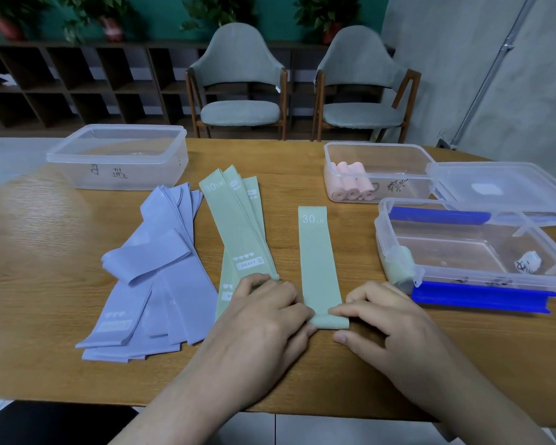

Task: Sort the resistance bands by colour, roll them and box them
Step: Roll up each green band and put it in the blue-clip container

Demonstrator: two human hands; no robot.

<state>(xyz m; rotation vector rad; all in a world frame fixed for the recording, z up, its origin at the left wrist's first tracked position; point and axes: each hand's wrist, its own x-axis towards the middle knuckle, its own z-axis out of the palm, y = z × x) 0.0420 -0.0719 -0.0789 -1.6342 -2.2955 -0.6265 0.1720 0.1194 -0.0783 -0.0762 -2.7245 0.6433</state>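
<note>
Single green band [319,261] marked 30 LB lies flat on the wooden table [45,252], btwn the green pile [238,226] and the blue-clipped box [472,248] w/ one green roll [398,264] inside; left hand [264,313] and right hand [382,316] pinch its near end, fingers curled onto the fold. Purple bands [154,268] sit loose further left. Pink rolls [350,184] fill the far box [376,168], a lid [501,187] just beside it, and an empty labelled box [119,155] stands far left.

Near ends of green band pile [238,239] under left hand [264,319].
</note>
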